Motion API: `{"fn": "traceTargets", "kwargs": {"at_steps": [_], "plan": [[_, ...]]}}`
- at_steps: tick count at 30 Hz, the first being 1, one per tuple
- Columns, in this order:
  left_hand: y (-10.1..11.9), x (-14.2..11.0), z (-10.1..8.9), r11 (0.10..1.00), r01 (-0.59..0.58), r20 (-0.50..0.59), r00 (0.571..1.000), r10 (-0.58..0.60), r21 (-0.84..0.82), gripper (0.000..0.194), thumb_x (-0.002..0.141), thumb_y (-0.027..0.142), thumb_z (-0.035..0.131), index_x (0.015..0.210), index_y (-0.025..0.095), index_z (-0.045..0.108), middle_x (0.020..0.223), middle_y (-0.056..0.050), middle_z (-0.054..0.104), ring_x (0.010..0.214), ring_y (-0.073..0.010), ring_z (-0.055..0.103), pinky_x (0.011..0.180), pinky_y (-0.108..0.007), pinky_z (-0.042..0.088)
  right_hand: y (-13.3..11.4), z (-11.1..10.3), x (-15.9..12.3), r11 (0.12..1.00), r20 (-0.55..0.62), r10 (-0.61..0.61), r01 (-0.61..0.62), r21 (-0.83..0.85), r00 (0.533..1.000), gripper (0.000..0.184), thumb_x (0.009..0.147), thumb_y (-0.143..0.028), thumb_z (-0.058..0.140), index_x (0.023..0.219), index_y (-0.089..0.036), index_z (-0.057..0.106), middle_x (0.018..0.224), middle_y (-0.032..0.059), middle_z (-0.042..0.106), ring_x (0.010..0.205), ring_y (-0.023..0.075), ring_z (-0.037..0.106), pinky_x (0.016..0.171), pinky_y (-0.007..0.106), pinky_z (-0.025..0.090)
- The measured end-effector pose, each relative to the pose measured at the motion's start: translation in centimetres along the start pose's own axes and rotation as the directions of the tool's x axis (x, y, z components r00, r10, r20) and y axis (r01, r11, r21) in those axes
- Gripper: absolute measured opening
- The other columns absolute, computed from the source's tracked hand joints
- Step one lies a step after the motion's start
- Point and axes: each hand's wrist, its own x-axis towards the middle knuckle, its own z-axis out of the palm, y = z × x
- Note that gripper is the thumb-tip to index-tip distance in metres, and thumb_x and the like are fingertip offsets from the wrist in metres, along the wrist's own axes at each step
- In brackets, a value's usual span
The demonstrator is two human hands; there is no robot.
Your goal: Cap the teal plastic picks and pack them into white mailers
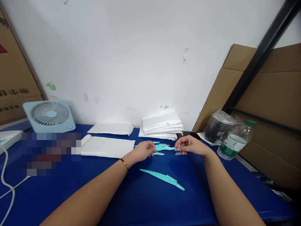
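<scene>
My left hand (144, 150) is closed in a pinch on one end of a slim turquoise plastic strip (166, 148). At its other end, the thumb and fingers of my right hand (191, 145) pinch a small whitish translucent piece (174, 148); whether the two are joined is too small to tell. Several similar turquoise pieces (160, 153) lie on the table behind and below the hands, partly hidden by the left one. Nearer to me rests a long, tapered turquoise plastic piece (162, 178). Another small translucent piece (178, 153) lies under my right hand.
White padded envelopes (162, 122) are stacked by the wall, with more envelopes (107, 146) at the left. A light blue fan (51, 114) stands at the back left. A bottle (235, 142), a bagged dark object (216, 127) and cardboard (270, 110) bound the blue table's (131, 204) right side.
</scene>
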Motion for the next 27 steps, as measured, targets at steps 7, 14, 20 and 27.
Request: {"fn": "traceTargets", "kwargs": {"at_steps": [7,14,20,27], "plan": [[0.0,-0.1,0.0,1.000,-0.003,0.001,1.000,0.003,0.020,0.029,0.078,0.045,0.046,0.085,0.018,0.054,0.071,-0.001,0.064,0.061,-0.0128,0.053,0.057,-0.023,0.041,0.1,0.7,0.7,1.000,0.003,-0.011,0.011,-0.002,1.000,0.032,0.066,-0.038,0.071,0.083,-0.012,0.064,0.063,0.0020,0.059,0.054,0.0105,0.055,0.051,0.022,0.044],[0.1,-0.1,-0.3,1.000,0.000,-0.029,1.000,0.001,0.022,0.028,0.078,0.044,0.045,0.082,0.017,0.053,0.070,-0.001,0.063,0.060,-0.0126,0.052,0.055,-0.022,0.039,0.0,0.3,0.3,1.000,-0.049,-0.017,0.017,0.009,0.999,0.029,0.067,-0.036,0.070,0.082,-0.012,0.065,0.063,0.0013,0.059,0.053,0.0094,0.054,0.051,0.022,0.043],[-0.1,0.0,0.1,0.994,-0.028,-0.024,0.999,0.031,0.101,0.029,0.081,0.043,0.043,0.087,0.018,0.055,0.073,-0.001,0.065,0.062,-0.0135,0.054,0.057,-0.023,0.040,0.2,2.1,1.6,1.000,-0.029,-0.020,0.020,-0.018,0.999,0.037,0.065,-0.042,0.070,0.087,-0.013,0.064,0.060,0.0014,0.061,0.055,0.0124,0.059,0.053,0.024,0.046],[0.3,-0.6,-0.3,0.863,-0.029,-0.305,0.929,0.210,0.505,0.029,0.078,0.035,0.052,0.103,0.021,0.059,0.106,-0.007,0.059,0.102,-0.0240,0.050,0.084,-0.034,0.038,2.5,0.0,2.0,0.853,-0.382,-0.118,-0.103,-0.512,0.917,0.021,0.073,-0.035,0.059,0.077,-0.017,0.067,0.069,0.0036,0.065,0.062,0.0150,0.058,0.058,0.025,0.043]]}}
